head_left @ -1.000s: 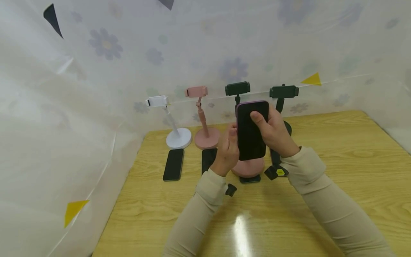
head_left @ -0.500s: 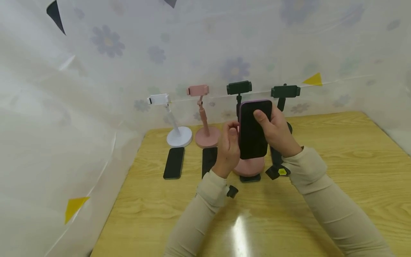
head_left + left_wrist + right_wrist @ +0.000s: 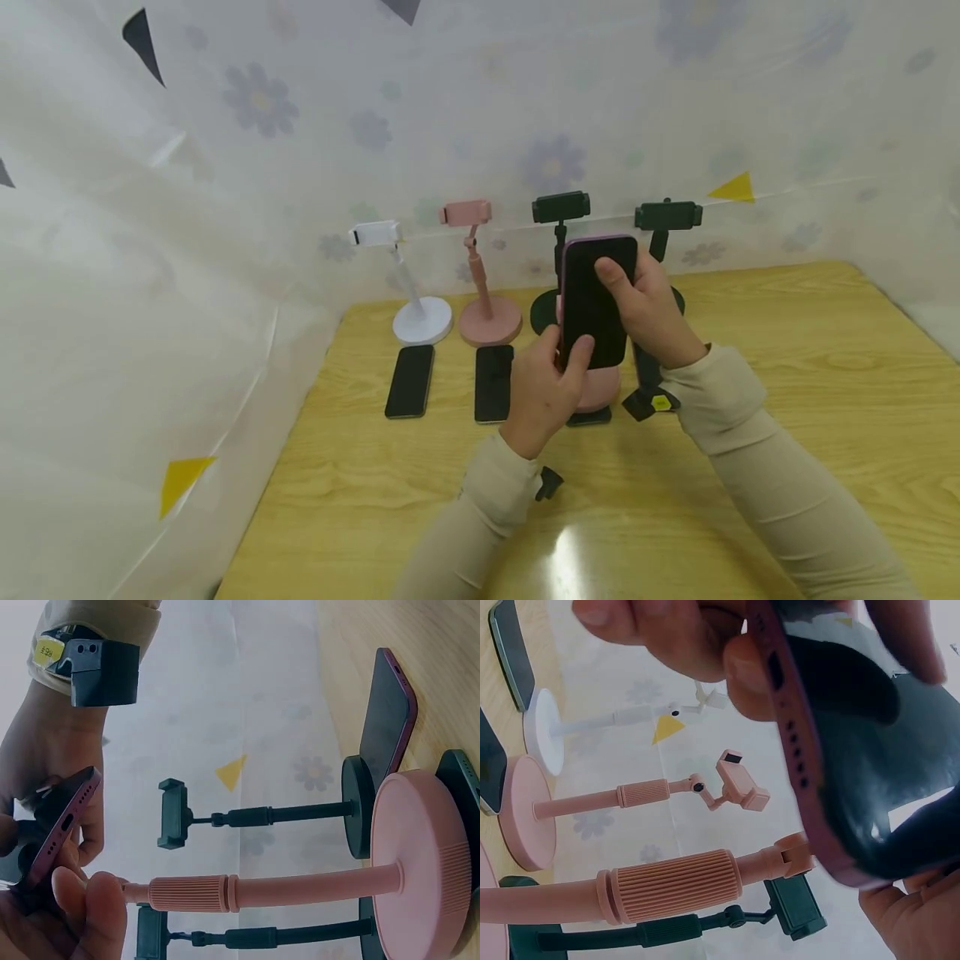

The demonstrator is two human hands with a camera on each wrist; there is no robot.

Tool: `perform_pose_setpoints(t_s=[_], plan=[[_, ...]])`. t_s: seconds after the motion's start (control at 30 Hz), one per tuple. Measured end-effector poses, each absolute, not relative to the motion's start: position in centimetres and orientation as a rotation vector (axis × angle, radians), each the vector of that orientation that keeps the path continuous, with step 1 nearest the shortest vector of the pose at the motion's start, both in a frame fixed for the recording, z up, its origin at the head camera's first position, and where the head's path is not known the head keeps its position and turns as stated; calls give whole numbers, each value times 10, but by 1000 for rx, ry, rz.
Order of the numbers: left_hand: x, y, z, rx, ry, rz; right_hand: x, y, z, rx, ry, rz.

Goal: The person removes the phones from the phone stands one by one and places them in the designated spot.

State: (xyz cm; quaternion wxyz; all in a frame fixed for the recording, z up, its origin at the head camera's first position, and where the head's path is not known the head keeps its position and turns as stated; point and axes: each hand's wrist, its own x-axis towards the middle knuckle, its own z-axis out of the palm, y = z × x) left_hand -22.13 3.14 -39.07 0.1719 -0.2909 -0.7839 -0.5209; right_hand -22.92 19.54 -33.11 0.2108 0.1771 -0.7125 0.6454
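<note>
A dark-screened smartphone (image 3: 588, 304) with a purple edge stands nearly upright between both hands, over a pink phone stand (image 3: 322, 883). My right hand (image 3: 656, 308) grips its right side, thumb on the upper screen and fingers behind. At the lower left, my left hand (image 3: 542, 396) pinches the phone, its thumb on the screen near the bottom edge. In the left wrist view the phone's bottom edge, with its charging port, is close to the top of the pink stand's pole. The stand's holder is mostly hidden behind the phone and hands.
Behind stand a white phone stand (image 3: 422, 321), another pink stand (image 3: 490, 321) and two dark green stands, one left (image 3: 562, 207) and one right (image 3: 669, 216). Phones lie on the wooden table (image 3: 360, 500), one on the left (image 3: 410, 382), another (image 3: 494, 383) beside the left hand.
My left hand has moved down and right from the phone's left edge, and its thumb now presses on the lower screen. The right hand and phone have hardly moved.
</note>
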Motion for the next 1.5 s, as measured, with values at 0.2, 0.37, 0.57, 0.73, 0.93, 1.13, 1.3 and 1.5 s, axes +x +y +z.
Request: perform_pose_setpoints(t_s=[0.2, 0.37, 0.57, 0.73, 0.93, 1.13, 1.3, 1.5], plan=[[-220, 34, -391, -897, -2231, -1529, -228, 193, -333, 463, -1980, 1849], [-219, 33, -394, -941, -2177, -1625, -228, 192, -334, 472, -1956, 1901], [-217, 28, -395, -1036, -2125, -1812, -227, 194, -337, 475, -1899, 1960], [-213, 21, -391, -1101, -2054, -1974, -227, 195, -339, 559, -1862, 1980], [-212, 13, -388, -1063, -1971, -2001, -225, 197, -338, 634, -1779, 2061], [-214, 1, -383, -1001, -1859, -2023, -229, 204, -338, 819, -1661, 2039], [-212, -10, -379, -986, -1824, -2082, -228, 212, -341, 629, -1733, 1969], [-210, -19, -375, -961, -1798, -2099, -224, 231, -352, 314, -1968, 1924]])
